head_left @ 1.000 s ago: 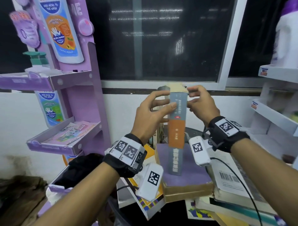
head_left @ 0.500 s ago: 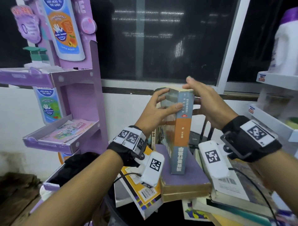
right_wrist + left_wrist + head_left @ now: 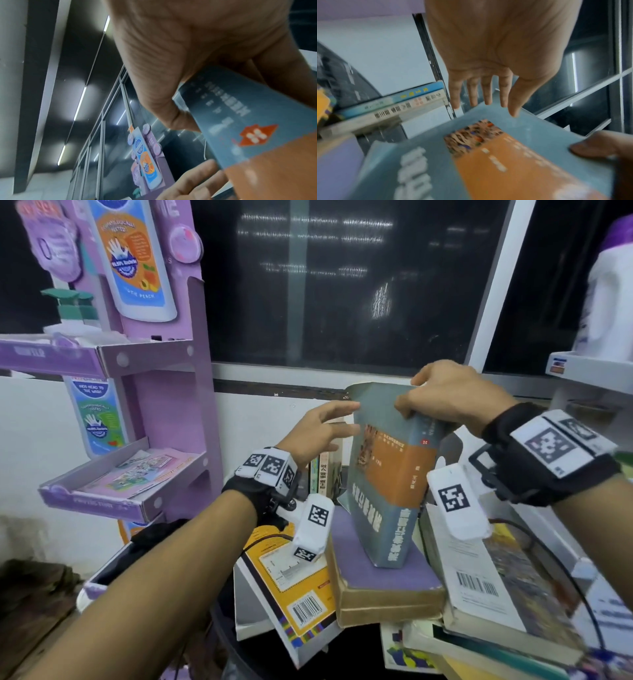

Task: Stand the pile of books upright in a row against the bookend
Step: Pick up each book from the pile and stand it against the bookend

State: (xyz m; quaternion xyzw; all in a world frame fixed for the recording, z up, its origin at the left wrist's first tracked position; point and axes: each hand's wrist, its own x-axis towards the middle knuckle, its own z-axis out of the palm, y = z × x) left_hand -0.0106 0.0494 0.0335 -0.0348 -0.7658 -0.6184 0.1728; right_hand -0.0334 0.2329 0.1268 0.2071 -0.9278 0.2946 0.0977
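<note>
A grey-blue and orange book (image 3: 390, 474) stands tilted on a flat purple book (image 3: 383, 573), with its front cover facing me. My right hand (image 3: 409, 405) grips its top edge, thumb on the cover (image 3: 171, 119) and fingers curled over the top. My left hand (image 3: 342, 422) is open, and its straight fingertips (image 3: 488, 101) touch the book's upper left edge. Two slim books (image 3: 323, 470) stand upright just behind the left hand. I cannot make out the bookend behind the held book.
Flat books lie in a loose pile: a yellow one (image 3: 291, 577) at the left, a white one with a barcode (image 3: 479, 587) at the right. A purple cardboard display stand (image 3: 164, 412) is close on the left, a white shelf unit (image 3: 589, 371) on the right, a dark window behind.
The book has turned from spine-on to cover-on and tipped over at an angle. My right hand moved onto its top edge and took hold. My left hand let go and straightened.
</note>
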